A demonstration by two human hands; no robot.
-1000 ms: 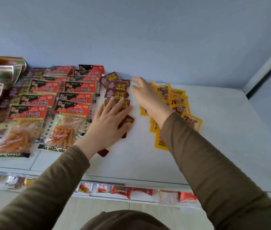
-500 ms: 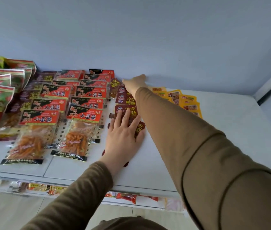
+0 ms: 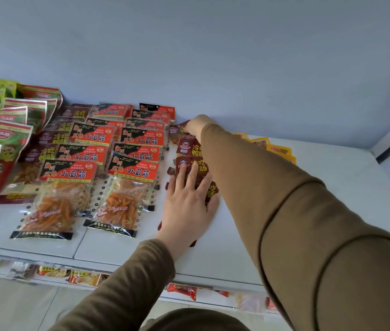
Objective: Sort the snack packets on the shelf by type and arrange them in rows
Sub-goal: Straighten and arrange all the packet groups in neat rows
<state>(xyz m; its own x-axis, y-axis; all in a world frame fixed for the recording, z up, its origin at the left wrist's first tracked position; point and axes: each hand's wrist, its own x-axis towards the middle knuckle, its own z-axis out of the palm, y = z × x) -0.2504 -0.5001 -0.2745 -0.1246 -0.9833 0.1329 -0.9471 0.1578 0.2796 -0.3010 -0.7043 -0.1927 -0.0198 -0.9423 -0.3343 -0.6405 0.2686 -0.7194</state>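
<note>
A column of dark red snack packets [image 3: 189, 149] runs from front to back in the middle of the white shelf [image 3: 225, 254]. My left hand [image 3: 186, 206] lies flat on the front packets of that column, fingers spread. My right hand [image 3: 200, 125] reaches to the back wall, and its fingers curl onto the rearmost dark red packet [image 3: 177, 129]. Left of the column, red-and-black noodle-stick packets [image 3: 139, 139] lie in two overlapping rows. My right arm hides most of the yellow packets [image 3: 280, 150] to the right.
Green and red bags [image 3: 3, 134] stand stacked at the far left, with more dark red packets [image 3: 53, 137] beside them. Small packets [image 3: 182, 291] line the lower shelf's front edge. The blue wall closes the back; bare shelf lies at the right.
My right hand left the yellow packets and stretched to the back of the dark red column. My left hand stayed pressed on the front packets. The camera moved closer and to the left.
</note>
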